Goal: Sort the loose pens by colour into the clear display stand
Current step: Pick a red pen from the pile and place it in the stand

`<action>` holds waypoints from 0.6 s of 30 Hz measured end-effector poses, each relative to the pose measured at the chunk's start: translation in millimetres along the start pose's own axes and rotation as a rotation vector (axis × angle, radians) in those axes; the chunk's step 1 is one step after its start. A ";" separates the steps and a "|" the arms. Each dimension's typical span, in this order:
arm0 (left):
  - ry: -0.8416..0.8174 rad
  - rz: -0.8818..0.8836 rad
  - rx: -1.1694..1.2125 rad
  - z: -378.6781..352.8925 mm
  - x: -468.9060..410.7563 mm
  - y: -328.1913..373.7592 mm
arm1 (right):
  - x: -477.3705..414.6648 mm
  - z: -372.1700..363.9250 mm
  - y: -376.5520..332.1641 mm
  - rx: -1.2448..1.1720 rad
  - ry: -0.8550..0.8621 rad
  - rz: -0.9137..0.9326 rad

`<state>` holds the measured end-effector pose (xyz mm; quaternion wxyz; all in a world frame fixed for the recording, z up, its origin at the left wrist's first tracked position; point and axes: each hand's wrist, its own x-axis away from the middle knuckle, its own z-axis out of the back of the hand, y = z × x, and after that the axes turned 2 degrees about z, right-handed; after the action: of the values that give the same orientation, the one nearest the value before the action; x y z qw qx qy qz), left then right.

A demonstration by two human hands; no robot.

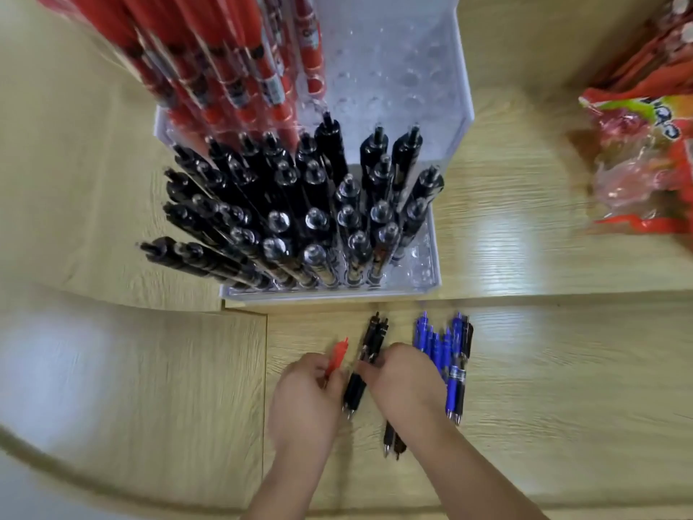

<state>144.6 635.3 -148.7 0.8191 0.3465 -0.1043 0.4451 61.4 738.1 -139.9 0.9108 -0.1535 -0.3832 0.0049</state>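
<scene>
head view: left hand point(303, 394) pinches red pen point(337, 355), right hand point(403, 384) black pens point(354, 392); labels point(458, 374) unreadable.

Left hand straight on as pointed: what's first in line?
Likely the front wall of the clear display stand, led by the red pen the left hand grips; bare table between, depth unclear.

We count one clear display stand point(412, 50) and one red printed bag point(645, 163) at far right. Near us we see one loose red pen point(336, 356), at least three loose black pens point(371, 339) and about five blue pens point(446, 354). Standing black pens point(300, 219) number roughly thirty; the standing red pens point(225, 69) blur beyond counting.
</scene>
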 end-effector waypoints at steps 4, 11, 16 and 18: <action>-0.017 -0.065 0.007 2.4 -1.2 0.8 | 1.4 -0.7 5.6 -0.098 0.025 -0.018; -0.038 -0.060 0.023 2.8 1.5 1.7 | -1.9 -0.4 0.0 0.147 0.132 0.086; -0.022 -0.085 -0.001 -1.7 -0.2 2.6 | -8.0 0.9 -8.2 0.193 0.109 0.009; -0.024 -0.076 0.027 -1.8 -0.2 5.3 | -9.0 0.8 -12.1 0.203 0.112 0.000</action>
<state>140.0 638.3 -147.6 0.8294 0.3665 -0.0949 0.4107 53.2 725.7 -142.2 0.9416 -0.0604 -0.3294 0.0353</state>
